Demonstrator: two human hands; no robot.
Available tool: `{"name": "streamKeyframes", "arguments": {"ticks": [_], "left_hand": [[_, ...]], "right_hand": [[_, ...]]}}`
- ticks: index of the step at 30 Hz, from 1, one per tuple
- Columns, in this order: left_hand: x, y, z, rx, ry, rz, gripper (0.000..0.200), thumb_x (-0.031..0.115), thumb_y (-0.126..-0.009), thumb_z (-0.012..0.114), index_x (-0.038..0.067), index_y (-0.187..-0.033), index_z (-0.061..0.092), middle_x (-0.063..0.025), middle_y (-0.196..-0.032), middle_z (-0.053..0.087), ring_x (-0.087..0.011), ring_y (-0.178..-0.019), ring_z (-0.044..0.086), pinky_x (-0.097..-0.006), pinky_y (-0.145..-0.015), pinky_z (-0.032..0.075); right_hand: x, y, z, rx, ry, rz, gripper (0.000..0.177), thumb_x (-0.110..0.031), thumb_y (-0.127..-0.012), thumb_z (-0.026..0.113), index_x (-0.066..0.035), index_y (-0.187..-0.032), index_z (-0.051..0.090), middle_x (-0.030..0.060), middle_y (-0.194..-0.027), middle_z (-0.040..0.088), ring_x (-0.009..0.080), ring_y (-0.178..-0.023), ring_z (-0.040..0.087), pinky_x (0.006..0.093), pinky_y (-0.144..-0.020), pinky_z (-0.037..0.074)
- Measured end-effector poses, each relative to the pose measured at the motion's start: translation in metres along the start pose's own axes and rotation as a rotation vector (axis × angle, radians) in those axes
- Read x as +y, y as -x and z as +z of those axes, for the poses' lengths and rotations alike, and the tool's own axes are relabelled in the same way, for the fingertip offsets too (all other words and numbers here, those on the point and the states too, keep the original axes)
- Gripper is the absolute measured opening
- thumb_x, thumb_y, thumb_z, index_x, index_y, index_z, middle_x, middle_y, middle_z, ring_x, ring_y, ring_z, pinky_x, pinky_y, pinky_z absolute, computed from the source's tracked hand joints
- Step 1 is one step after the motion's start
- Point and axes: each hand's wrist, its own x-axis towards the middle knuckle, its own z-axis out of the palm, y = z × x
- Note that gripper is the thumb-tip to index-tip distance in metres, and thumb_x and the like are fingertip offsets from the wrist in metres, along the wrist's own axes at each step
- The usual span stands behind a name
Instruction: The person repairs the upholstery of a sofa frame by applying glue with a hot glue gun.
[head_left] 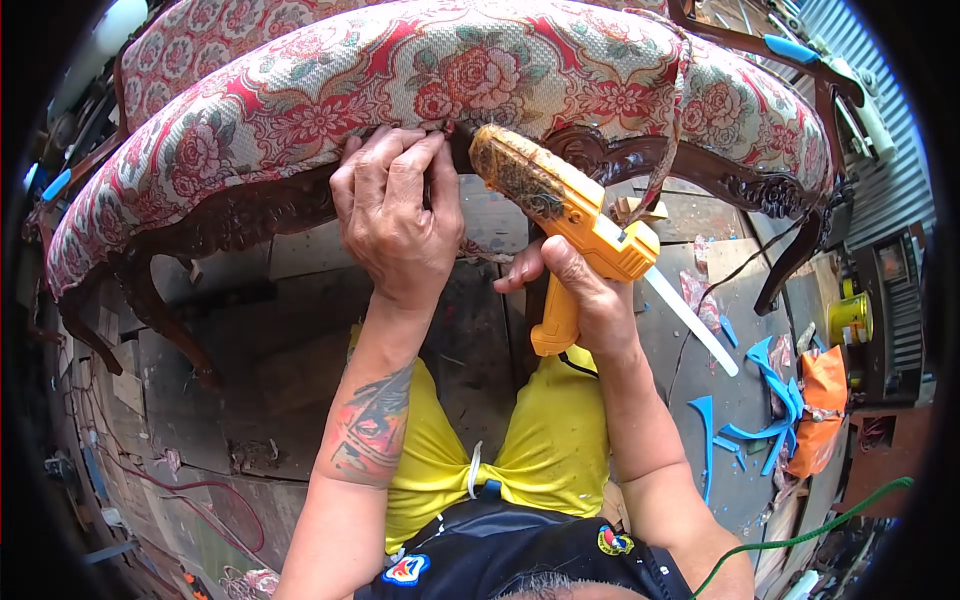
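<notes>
My right hand (590,290) is wrapped around the handle of a yellow glue gun (590,225). Its grimy, stained nozzle end points up and left at the seat edge, and a white glue stick (695,325) sticks out of the back. My left hand (400,205) is closed, fingertips pressed where the floral upholstery (470,80) meets the dark carved wooden frame (235,215) of a sofa. A braided trim cord (672,120) drapes over the seat at right, and a piece shows beside my left wrist. My fingers mostly hide what they pinch.
Blue plastic scraps (775,400) and an orange bag (822,410) lie on the board floor at right, near a yellow can (850,320). A green cord (800,535) crosses the lower right. A red cable (225,487) runs along the left floor.
</notes>
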Motion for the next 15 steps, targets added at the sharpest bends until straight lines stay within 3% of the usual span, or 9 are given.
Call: {"name": "streamKeyframes", "arguments": {"ticks": [7, 15], "left_hand": [[-0.0002, 0.0002, -0.0007, -0.002, -0.008, 0.016, 0.016, 0.006, -0.08, 0.078, 0.011, -0.092, 0.071, -0.0004, -0.097, 0.068, -0.02, -0.095, 0.066, -0.0408, -0.096, 0.049], [-0.0071, 0.0006, -0.0004, -0.002, -0.006, 0.046, 0.016, 0.006, -0.08, 0.078, 0.011, -0.093, 0.071, -0.0011, -0.097, 0.068, -0.0206, -0.096, 0.066, -0.0407, -0.096, 0.049]], "right_hand": [[0.0004, 0.001, -0.0038, -0.001, 0.01, 0.06, 0.023, -0.007, -0.097, 0.067, 0.007, -0.114, 0.062, 0.0103, -0.084, 0.069, 0.0204, -0.079, 0.07, 0.0391, -0.077, 0.062], [-0.006, 0.0034, 0.0042, -0.007, 0.031, 0.062, 0.032, -0.01, -0.097, 0.067, 0.007, -0.123, 0.059, 0.0159, -0.1, 0.073, 0.0235, -0.091, 0.072, 0.0382, -0.086, 0.059]]}}
